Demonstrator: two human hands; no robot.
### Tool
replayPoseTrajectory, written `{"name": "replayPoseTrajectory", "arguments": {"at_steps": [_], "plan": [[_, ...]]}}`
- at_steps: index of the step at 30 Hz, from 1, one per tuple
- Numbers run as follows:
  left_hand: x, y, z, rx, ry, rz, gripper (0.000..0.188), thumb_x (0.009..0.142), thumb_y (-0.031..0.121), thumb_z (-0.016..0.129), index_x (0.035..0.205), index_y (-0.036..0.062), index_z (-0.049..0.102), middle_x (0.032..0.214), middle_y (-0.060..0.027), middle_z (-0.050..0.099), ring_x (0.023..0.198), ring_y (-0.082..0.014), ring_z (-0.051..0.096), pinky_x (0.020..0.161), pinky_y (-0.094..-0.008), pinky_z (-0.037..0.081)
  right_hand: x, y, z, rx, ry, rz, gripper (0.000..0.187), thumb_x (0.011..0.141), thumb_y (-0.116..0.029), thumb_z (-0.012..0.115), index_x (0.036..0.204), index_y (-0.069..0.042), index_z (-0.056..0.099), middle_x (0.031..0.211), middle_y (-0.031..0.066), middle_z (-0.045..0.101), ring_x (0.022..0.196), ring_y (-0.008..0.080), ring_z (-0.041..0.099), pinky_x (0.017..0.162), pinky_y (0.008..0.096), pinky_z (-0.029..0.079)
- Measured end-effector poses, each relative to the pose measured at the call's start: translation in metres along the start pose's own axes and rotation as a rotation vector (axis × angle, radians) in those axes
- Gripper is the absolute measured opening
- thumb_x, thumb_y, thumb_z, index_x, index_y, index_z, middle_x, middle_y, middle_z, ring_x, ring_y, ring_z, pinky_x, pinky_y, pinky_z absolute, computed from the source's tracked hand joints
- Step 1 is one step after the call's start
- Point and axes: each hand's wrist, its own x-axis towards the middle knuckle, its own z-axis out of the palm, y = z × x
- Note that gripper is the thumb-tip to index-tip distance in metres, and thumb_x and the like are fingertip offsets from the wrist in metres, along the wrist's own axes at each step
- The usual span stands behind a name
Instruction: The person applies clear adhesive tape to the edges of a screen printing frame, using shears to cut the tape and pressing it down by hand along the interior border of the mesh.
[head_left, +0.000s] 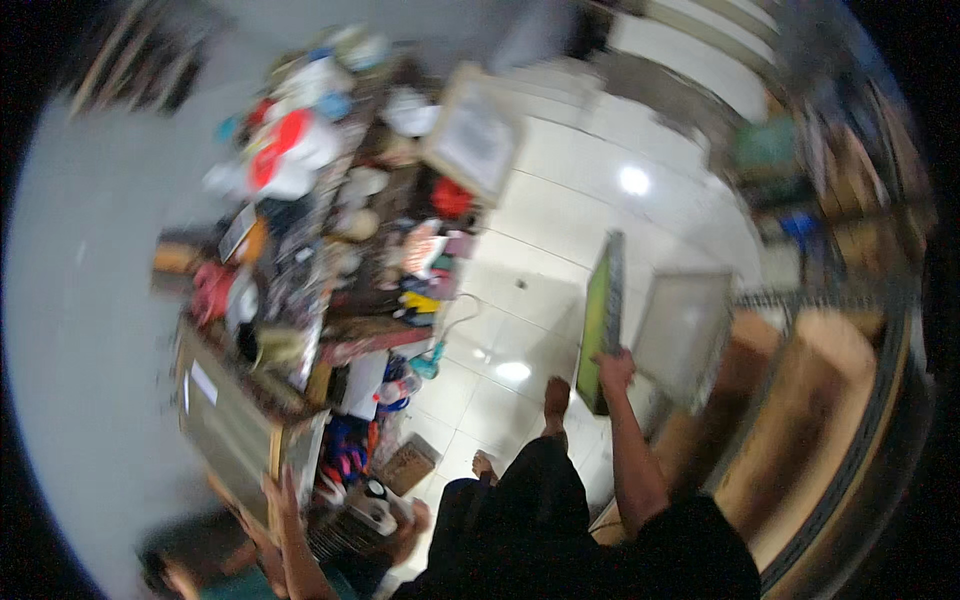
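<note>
"How far along?"
"Right hand [616,370] grips the green panel [596,325] at three o'clock: picked up, not yet set down."
"Left hand [284,507]?"
"Seven-thirty, by the grey frame [225,415]; grip, I cannot tell."

Open lane over tiled floor [540,250]
Cluttered table [375,345] blocks left; green board [597,325] and pale panel [685,330] narrow the right.

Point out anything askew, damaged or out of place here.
The heap of loose items on the left looks untidy: things lie crowded and overlapping. The green-faced panel in the right hand shows no obvious damage, though blur hides detail. I can make out no spill.
</note>
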Motion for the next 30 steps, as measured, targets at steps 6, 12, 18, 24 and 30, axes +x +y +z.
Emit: {"name": "replayPoseTrajectory", "arguments": {"at_steps": [6,12,18,24,30], "plan": [[-0.035,0.025,-0.005,0.506,0.033,-0.199,0.11,0.09,0.073,0.055,0.159,-0.004,0.018,0.163,-0.0353,0.012,0.154,-0.0468,0.007,0.124,-0.0518,0.011,-0.083,-0.074,-0.001,0.398,-0.286,0.078,0.041,0.076,-0.019,0.072,0.109,0.006,0.063,0.103,0.016,0.065,0.095,0.029,0.062,0.087,0.042,0.048],[-0.055,0.086,-0.008,0.121,0.03,-0.337,0.11,0.087,0.071,0.061,0.159,-0.0018,0.022,0.164,-0.0345,0.0,0.154,-0.0476,0.0,0.124,-0.0525,0.013,-0.186,-0.186,0.025,0.61,-0.697,-0.29,0.053,0.08,-0.012,0.079,0.122,0.004,0.05,0.116,0.0146,0.059,0.108,0.0224,0.055,0.099,0.0356,0.042],[-0.083,0.214,-0.057,-0.488,-0.432,0.111,0.088,0.087,0.064,0.065,0.149,0.0026,0.048,0.155,-0.0242,0.043,0.143,-0.0358,0.042,0.121,-0.0474,0.028,-0.357,-0.292,0.037,0.646,-0.734,-0.768,0.049,0.081,-0.003,0.079,0.118,-0.002,0.045,0.106,0.0075,0.056,0.098,0.0166,0.055,0.093,0.0325,0.044],[-0.14,0.324,-0.063,-0.355,-0.335,0.573,0.088,0.078,0.021,0.078,0.153,0.0017,0.034,0.133,-0.0271,0.06,0.123,-0.0342,0.06,0.11,-0.0453,0.043,-0.495,-0.292,0.074,0.511,-0.841,-1.272,0.062,0.078,-0.009,0.085,0.122,-0.001,0.042,0.115,0.0115,0.053,0.108,0.0212,0.054,0.097,0.0375,0.044],[-0.127,0.223,-0.109,-0.922,0.118,0.423,0.059,0.069,0.01,0.088,0.122,-0.0017,0.063,0.11,-0.01,0.07,0.097,-0.0158,0.065,0.09,-0.0331,0.052,-0.589,-0.332,0.091,0.119,-0.966,-2.127,0.069,0.075,-0.034,0.088,0.126,0.003,0.058,0.126,0.0209,0.06,0.115,0.0403,0.056,0.101,0.0496,0.041]]}}
